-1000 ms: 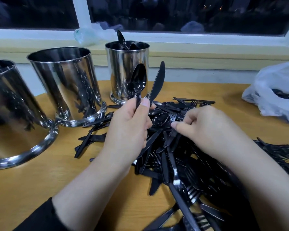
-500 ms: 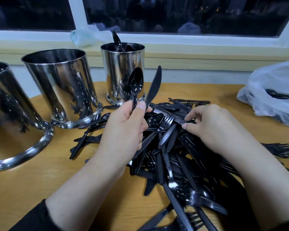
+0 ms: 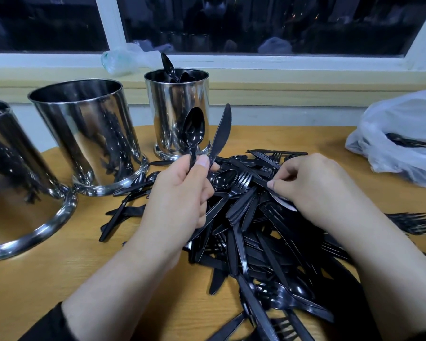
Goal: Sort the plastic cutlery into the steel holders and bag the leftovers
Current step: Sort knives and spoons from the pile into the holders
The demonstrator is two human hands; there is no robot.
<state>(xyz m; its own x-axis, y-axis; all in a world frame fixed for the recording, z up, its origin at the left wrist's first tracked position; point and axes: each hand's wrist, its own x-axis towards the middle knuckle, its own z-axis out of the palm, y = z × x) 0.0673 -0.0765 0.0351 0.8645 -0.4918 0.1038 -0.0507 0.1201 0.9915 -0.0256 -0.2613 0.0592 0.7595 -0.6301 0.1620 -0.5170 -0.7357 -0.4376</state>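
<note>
Left hand [image 3: 180, 193] raised — gripping spoon [image 3: 194, 134], knife [image 3: 220, 134].

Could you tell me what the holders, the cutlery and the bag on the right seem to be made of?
The holders look like polished steel: they mirror the pile. The cutlery appears to be glossy black plastic, thin with sharp highlights. The bag seems to be thin translucent white plastic film, crinkled, with dark pieces showing through.
</note>
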